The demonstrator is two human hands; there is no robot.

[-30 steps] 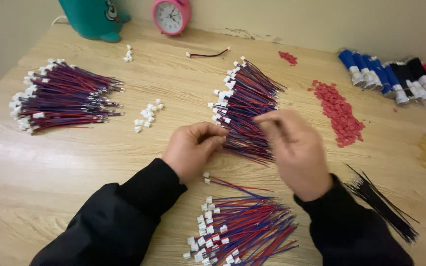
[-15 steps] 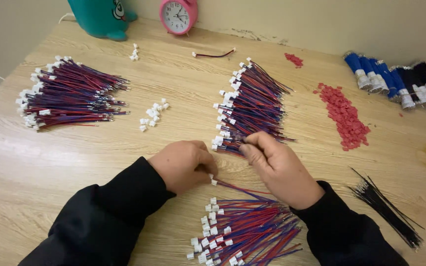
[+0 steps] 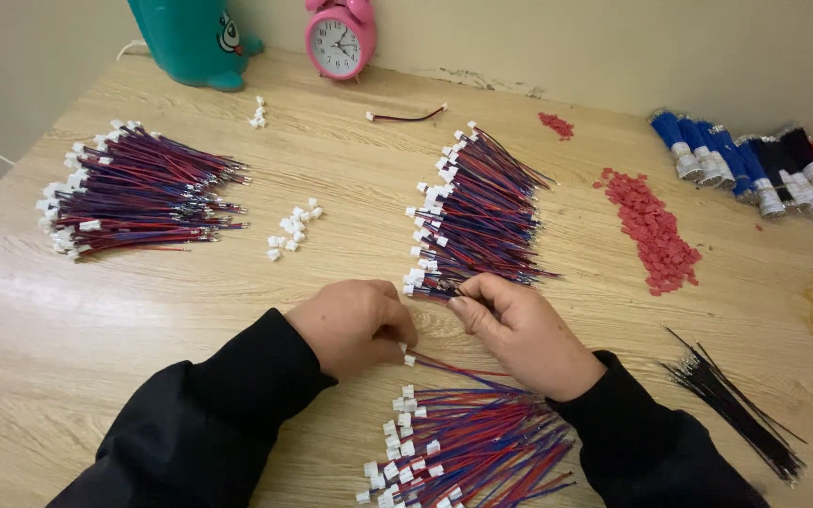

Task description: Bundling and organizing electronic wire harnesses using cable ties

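Note:
My left hand (image 3: 358, 325) rests curled on the wooden table (image 3: 143, 320), its fingertips at the white connector of a red-and-blue wire (image 3: 444, 363) that runs under my right hand. My right hand (image 3: 519, 329) pinches wires at the near end of the middle pile of red-and-blue wires with white plugs (image 3: 477, 212). Just below both hands lies a near pile of the same wires (image 3: 463, 447), white plugs to the left. Both sleeves are black.
A third wire pile (image 3: 138, 188) lies at the left. Loose white connectors (image 3: 294, 229) sit between piles. Red small parts (image 3: 651, 226) lie right, black wires (image 3: 736, 404) at near right, blue, black and red bundles (image 3: 755, 169) far right. A teal toy (image 3: 195, 38) and pink clock (image 3: 339, 39) stand at the back.
Both hands have drawn back toward me from the middle pile to its near end. A single wire now lies between them above the near pile.

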